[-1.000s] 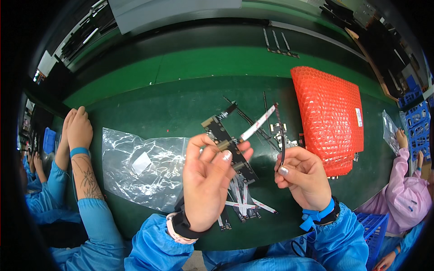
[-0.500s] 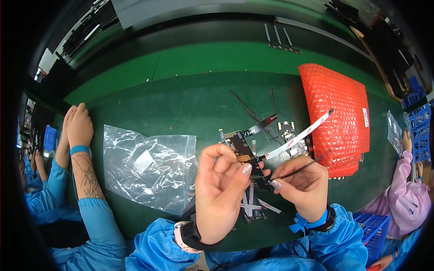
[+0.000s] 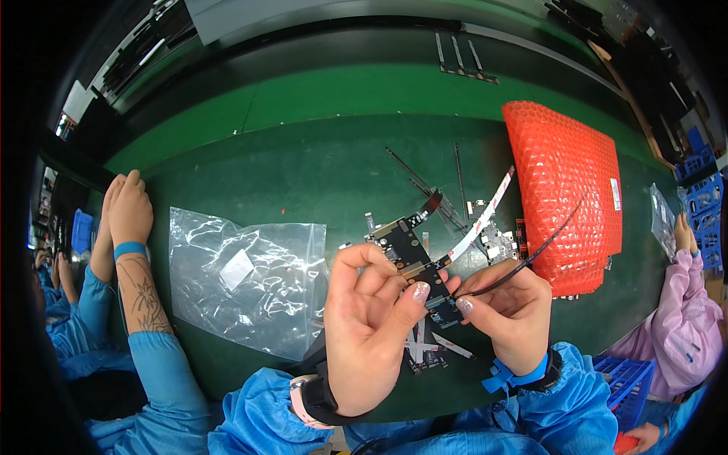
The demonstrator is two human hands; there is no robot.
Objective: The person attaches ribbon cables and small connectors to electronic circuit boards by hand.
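My left hand (image 3: 368,330) grips a narrow black circuit board (image 3: 402,244) between thumb and fingers, tilted above the table. A white flat ribbon cable (image 3: 483,218) and a short dark one (image 3: 426,210) stick out from the board's far side. At its lower right edge, my right hand (image 3: 509,309) pinches a thin black cable (image 3: 547,241) close to its end; the rest curves up past my knuckles. Whether that end is seated in a connector is hidden by my fingertips. Below the board lie more small boards with white ribbon strips (image 3: 453,346).
A clear plastic bag (image 3: 284,284) lies left of my hands, and a red bubble-wrap pouch (image 3: 565,197) stands at the right. Loose black cables (image 3: 459,178) and bare boards (image 3: 498,244) lie between. Another person's forearm (image 3: 144,292) rests at the left; a blue basket (image 3: 626,387) is lower right.
The board has turned so more of its face shows, and its white ribbon has swung left and more upright. The black cable's free end now reaches higher. Both hands keep their grip.
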